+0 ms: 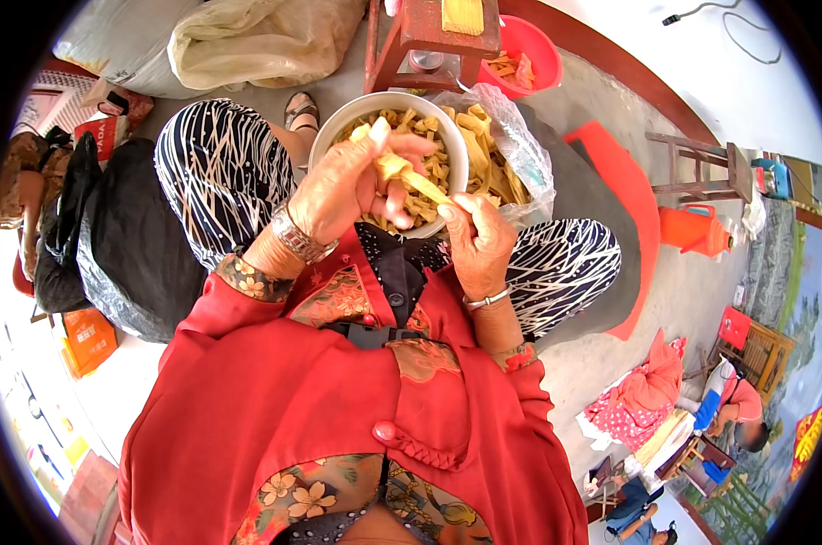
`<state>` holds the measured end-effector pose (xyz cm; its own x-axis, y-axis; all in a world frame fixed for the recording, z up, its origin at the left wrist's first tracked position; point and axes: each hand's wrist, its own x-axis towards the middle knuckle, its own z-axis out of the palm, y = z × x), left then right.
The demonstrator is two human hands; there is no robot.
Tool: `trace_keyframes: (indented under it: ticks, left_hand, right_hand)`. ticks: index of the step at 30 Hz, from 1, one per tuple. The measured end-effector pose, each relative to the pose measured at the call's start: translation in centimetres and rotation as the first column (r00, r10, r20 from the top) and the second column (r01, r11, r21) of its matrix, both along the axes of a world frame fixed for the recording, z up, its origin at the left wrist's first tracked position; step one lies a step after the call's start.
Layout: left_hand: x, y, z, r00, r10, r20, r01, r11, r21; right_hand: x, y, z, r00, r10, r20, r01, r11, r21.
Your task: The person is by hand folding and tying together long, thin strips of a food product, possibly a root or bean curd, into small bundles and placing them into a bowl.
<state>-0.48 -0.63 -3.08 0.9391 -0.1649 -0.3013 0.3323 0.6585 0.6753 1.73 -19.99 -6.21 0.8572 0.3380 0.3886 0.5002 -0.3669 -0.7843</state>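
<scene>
A twisted yellow strip [417,182], perhaps dried tofu skin or husk, stretches between my two hands. My left hand [356,177], with a metal watch on its wrist, holds the knotted end, its fingers partly spread. Between thumb and fingers of my right hand [479,231], which wears a silver bangle, the other end is pinched. Beneath them a white round bowl [457,136] holds many short knotted yellow pieces [424,221]. Against the bowl's right side lies a clear plastic bag [537,170] with longer, flat yellow strips [475,129] inside.
A red wooden stool [411,34] and a pink basin [554,61] stand beyond the bowl. Black plastic bags [138,238] lie at the left. At the right are a red-edged dark mat [639,204], an orange jug [693,228] and another person [741,402] farther off.
</scene>
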Motion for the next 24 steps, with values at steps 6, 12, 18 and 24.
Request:
trace_keyframes:
  ticks: [6,12,18,24]
  left_hand:
    - [-1.4,0.0,-0.4,0.994,-0.094,-0.053,0.102,0.975,0.196]
    - [-1.8,-0.2,0.3,0.989,-0.051,-0.138,0.074,0.983,0.168]
    - [-2.4,-0.2,0.6,0.989,0.091,-0.116,-0.081,0.993,0.089]
    - [-3.3,1.2,0.1,0.988,0.154,-0.002,-0.154,0.988,-0.012]
  right_hand:
    - [0.2,-0.3,-0.5,0.983,0.054,0.175,-0.037,0.994,-0.101]
    - [0.2,-0.1,0.0,0.963,0.081,0.258,-0.043,0.988,-0.148]
    - [-0.2,-0.3,0.6,0.953,0.112,0.281,-0.078,0.988,-0.130]
    - [-0.3,-2.4,2.0,0.930,0.186,0.318,-0.124,0.971,-0.206]
